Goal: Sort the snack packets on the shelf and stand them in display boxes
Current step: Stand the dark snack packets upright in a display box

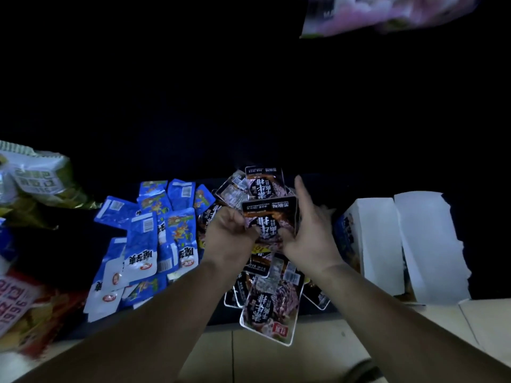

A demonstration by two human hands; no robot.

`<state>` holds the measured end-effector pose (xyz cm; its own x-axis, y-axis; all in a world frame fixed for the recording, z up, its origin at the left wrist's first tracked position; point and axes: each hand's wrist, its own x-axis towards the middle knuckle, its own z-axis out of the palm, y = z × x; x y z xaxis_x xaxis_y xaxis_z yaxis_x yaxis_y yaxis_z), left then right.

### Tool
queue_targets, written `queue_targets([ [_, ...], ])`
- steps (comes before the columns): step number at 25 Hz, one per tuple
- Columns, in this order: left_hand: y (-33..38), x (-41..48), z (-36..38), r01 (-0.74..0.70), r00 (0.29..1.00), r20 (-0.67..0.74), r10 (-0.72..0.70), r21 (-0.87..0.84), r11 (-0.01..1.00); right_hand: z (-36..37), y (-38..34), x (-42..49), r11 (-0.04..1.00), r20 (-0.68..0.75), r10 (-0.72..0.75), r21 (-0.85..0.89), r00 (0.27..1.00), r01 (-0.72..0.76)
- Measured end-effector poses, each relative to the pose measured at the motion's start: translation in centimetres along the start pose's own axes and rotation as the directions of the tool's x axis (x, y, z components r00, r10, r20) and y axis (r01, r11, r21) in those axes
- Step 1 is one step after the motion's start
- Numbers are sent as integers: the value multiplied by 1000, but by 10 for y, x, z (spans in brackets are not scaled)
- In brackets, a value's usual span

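A stack of black snack packets (269, 217) stands upright between both hands above the dark shelf. My left hand (228, 237) grips its left edge with curled fingers. My right hand (309, 233) holds its right side, thumb on the front and index finger raised. More black packets (269, 308) lie loose below and behind the hands. Several blue packets (143, 244) lie in a heap to the left. A white display box (378, 244) stands to the right, with a second white box (431, 244) beside it.
Large snack bags lie at the far left: a green and white one (36, 181) and a red one (30, 308). A pink bag (387, 12) hangs at the top right. The pale shelf front edge (304, 352) runs along the bottom. The back of the shelf is dark.
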<state>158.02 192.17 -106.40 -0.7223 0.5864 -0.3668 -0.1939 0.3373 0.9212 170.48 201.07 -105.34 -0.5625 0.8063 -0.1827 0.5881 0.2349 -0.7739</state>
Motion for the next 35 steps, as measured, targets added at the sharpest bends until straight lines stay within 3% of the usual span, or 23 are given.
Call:
queue_targets([
  [3, -12, 5, 12, 29, 998, 50, -34, 93, 995, -7, 9, 12, 996, 70, 64, 57, 996, -68],
  [6, -12, 11, 24, -29, 996, 83, 14, 172, 985, -15, 9, 21, 975, 123, 143, 151, 982, -161],
  [11, 31, 24, 13, -153, 988, 40, 149, 118, 981, -27, -5, 39, 962, -59, 115, 257, 992, -96],
  [14, 44, 9, -4, -125, 991, 61, 122, 66, 990, -34, -17, 28, 916, 79, 181, 349, 980, -197],
  [16, 54, -3, -11, -124, 991, 68, 118, 95, 988, -37, -30, 16, 915, 161, 155, 350, 975, -203],
  [21, 101, -43, -25, -136, 985, 114, 128, 70, 988, -66, -61, -7, 932, 125, 103, 336, 987, -140],
  [27, 144, -88, -24, -49, 996, 79, 43, 77, 996, -103, -90, -51, 943, 212, 86, 298, 973, -149],
  [29, 150, -98, -24, -84, 990, 118, 72, 95, 992, -113, -93, -59, 936, 262, 86, 309, 961, -168],
  [33, 154, -114, -22, -295, 931, 274, 243, 168, 941, -126, -93, -71, 936, 280, 139, 275, 950, -218],
  [35, 155, -113, -25, -268, 942, 253, 219, 179, 947, -132, -91, -76, 925, 307, 175, 275, 936, -263],
])
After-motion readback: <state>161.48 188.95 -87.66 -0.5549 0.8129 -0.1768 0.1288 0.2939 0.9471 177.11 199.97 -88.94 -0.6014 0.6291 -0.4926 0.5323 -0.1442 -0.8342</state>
